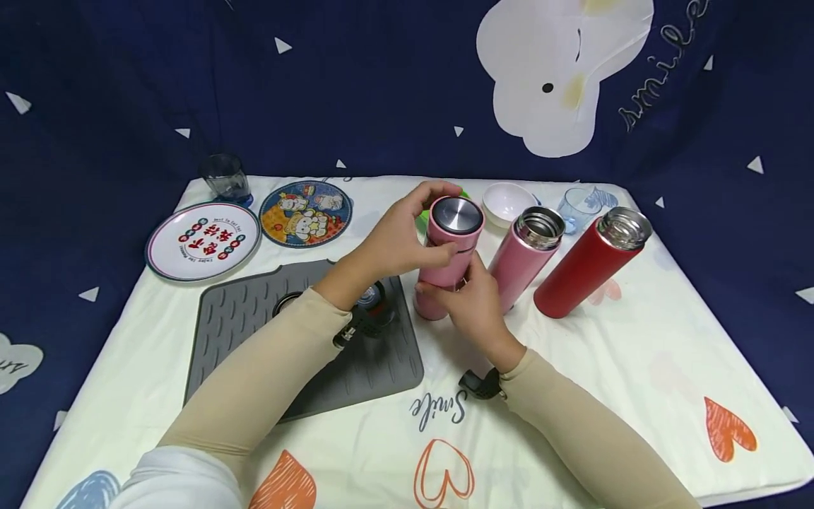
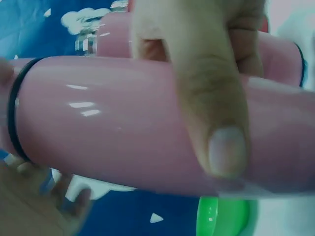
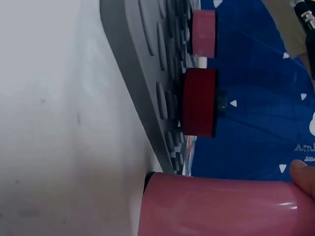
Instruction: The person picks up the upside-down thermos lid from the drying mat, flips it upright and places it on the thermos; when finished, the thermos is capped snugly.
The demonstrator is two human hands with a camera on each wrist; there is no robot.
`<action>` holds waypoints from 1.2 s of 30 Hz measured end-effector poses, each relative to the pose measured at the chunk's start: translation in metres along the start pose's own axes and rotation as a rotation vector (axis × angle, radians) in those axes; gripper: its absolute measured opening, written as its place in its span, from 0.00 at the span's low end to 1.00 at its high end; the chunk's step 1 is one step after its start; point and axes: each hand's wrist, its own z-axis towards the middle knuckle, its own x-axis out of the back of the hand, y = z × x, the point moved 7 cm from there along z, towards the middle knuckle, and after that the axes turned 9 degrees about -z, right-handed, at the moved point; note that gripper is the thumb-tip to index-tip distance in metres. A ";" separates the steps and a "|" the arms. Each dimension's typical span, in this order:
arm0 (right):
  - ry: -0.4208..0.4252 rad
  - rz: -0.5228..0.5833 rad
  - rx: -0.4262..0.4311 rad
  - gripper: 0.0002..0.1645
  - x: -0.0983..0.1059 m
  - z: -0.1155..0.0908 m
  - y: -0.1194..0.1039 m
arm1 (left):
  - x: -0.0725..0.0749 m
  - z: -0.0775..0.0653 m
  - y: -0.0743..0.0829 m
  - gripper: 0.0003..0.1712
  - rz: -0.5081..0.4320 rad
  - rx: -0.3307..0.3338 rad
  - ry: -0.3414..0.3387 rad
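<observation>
Navy cloth [image 1: 381,85] hangs behind a white-covered table [image 1: 642,353]. Right of centre in the head view is a capped pink bottle [image 1: 458,266]; the left hand [image 1: 402,239] grips its top, the right hand [image 1: 473,305] grasps its lower body. Uncapped pink [image 1: 520,267] and red bottles [image 1: 580,274] stand further right; a grey mat [image 1: 238,311] lies centre-left, holding a red lid [image 3: 200,102] and pink lid [image 3: 204,33].

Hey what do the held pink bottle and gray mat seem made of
Held pink bottle: glossy painted metal or plastic, going by sharp highlights; its silvery lid top looks metallic. Gray mat: likely matte silicone or rubber, with molded ridges.
</observation>
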 end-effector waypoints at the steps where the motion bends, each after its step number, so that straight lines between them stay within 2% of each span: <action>1: -0.001 0.011 -0.002 0.43 -0.001 -0.001 0.001 | 0.000 -0.001 0.000 0.44 0.001 0.007 -0.004; 5: 0.007 0.023 0.007 0.42 -0.001 0.000 0.001 | 0.000 0.001 -0.002 0.44 0.009 0.024 -0.010; 9: 0.008 -0.001 0.026 0.41 0.000 0.002 0.000 | -0.001 0.002 -0.003 0.44 -0.027 0.040 -0.032; 12: 0.008 -0.023 0.029 0.41 0.000 0.003 -0.001 | 0.000 0.002 -0.003 0.45 -0.011 0.041 -0.019; 17: 0.009 -0.033 0.021 0.41 -0.001 0.004 -0.002 | 0.000 0.003 -0.003 0.45 -0.077 0.035 -0.035; 20: 0.005 -0.028 0.019 0.41 -0.002 0.004 -0.002 | 0.003 0.003 -0.004 0.46 -0.041 0.048 -0.008; 22: 0.001 -0.023 0.019 0.41 -0.002 0.004 -0.002 | 0.005 0.003 -0.004 0.43 -0.052 0.051 -0.007; 24: 0.001 -0.018 0.022 0.41 -0.002 0.004 -0.002 | 0.006 0.004 -0.004 0.38 -0.118 0.044 -0.043; 26: 0.003 -0.014 0.022 0.41 -0.002 0.004 -0.002 | 0.005 0.005 -0.003 0.42 -0.154 0.050 -0.091; 31: 0.007 -0.029 0.010 0.41 0.000 0.003 0.000 | 0.006 0.007 -0.003 0.45 -0.021 0.081 -0.086; 34: 0.006 -0.030 0.009 0.41 0.000 0.002 0.002 | 0.005 0.008 -0.004 0.39 -0.076 0.085 -0.163; 36: 0.007 -0.024 0.010 0.41 0.000 0.001 0.002 | 0.004 0.007 -0.006 0.42 -0.120 0.100 -0.215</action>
